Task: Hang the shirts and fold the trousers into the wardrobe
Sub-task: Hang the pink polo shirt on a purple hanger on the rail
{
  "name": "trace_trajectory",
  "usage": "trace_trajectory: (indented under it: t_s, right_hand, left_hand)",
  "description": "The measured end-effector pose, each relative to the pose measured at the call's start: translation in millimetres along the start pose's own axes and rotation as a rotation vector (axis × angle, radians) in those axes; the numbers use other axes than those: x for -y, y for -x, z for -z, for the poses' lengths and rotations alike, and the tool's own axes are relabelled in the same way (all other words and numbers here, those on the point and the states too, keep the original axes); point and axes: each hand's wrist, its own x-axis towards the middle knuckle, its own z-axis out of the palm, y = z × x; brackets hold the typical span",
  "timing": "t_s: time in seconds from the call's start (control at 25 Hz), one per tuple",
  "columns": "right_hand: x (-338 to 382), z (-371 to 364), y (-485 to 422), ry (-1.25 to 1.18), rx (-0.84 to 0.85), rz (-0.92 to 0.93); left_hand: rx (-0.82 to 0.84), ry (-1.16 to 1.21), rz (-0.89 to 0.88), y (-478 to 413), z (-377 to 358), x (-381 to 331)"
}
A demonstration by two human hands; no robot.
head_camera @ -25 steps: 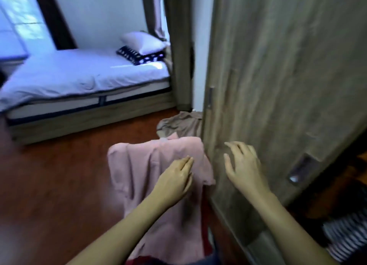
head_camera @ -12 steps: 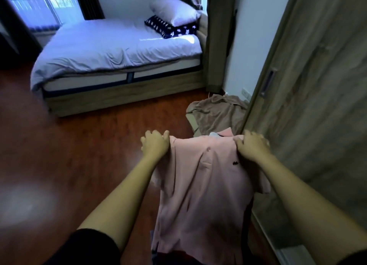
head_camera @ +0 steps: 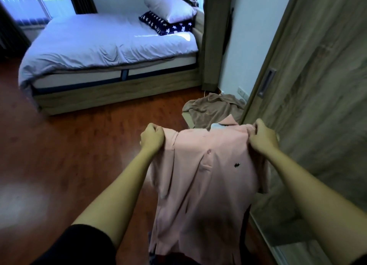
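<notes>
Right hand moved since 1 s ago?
Yes. The right hand came off the wardrobe door, toward its edge, and now grips the pink shirt.

L hand [head_camera: 152, 138] & R hand [head_camera: 263, 138] grip pink shirt [head_camera: 198, 185] by shoulders, beside wardrobe door [head_camera: 317, 105].

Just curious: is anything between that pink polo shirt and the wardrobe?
Yes: the wardrobe's wooden sliding door, right of the pink polo shirt, covers all the wardrobe in view. The left hand and right hand grip its shoulders.
</notes>
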Motion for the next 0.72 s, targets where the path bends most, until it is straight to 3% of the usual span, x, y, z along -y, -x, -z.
trace_trajectory:
  t_s: [0.16,0.24,0.32,0.4,0.52,0.72]
  right_hand:
    - [-17,28,26,-0.550,0.100,0.222]
    - [-26,40,30,-0.649,0.232,0.253]
    - [-26,45,30,-0.482,0.379,0.232]
    - [-22,42,32,-0.218,0.422,0.299]
    - [-23,29,33,-0.022,0.451,0.475]
    - [-13,21,35,-0.017,0.506,0.390]
  left_hand:
    - [0.164,0.456,-0.189,3,17,5]
    - [0.330,0.595,-0.125,4,23,11]
    - [0.481,0.444,-0.042,6,25,13]
    - [0.538,0.193,-0.040,12,23,11]
    - [0.465,0.102,-0.066,17,16,7]
    - [0.339,0.026,-0.113,26,11,-3]
